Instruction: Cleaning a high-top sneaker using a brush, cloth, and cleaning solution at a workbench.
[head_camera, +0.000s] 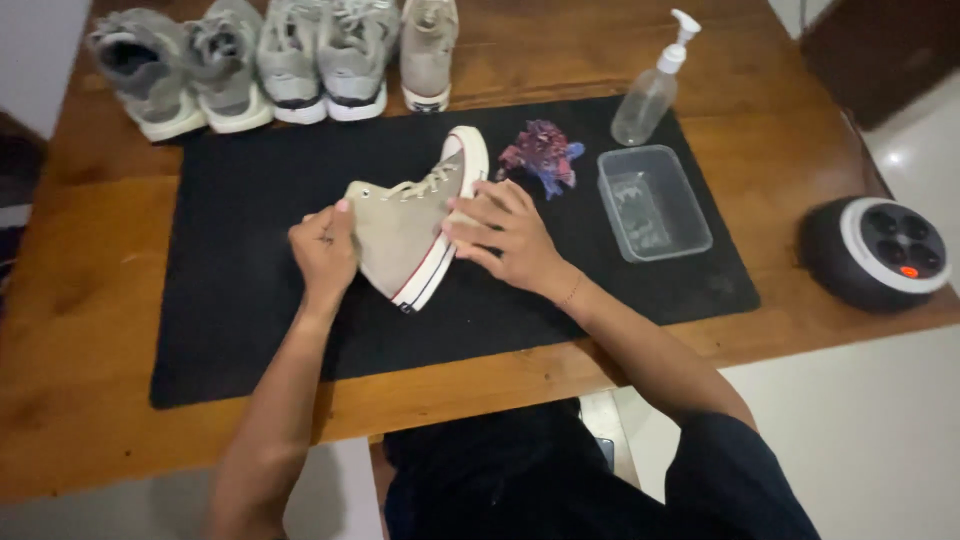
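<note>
Sneaker (410, 235) on its side, mid-mat, between both your hands.
Pump bottle (650, 90) stands at the mat's (240, 300) far edge, clear tub (652, 202) beside it. Your left hand (323, 250) curls closed on the heel collar; right hand (508, 240) presses the sole, fingers spread. Near mat lies open.

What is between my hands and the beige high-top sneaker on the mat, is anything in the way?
Nothing visible. The left hand already grips the heel end of the beige high-top sneaker, and the right hand rests on its sole edge. The crumpled cloth and plastic tub lie off to the side.
</note>
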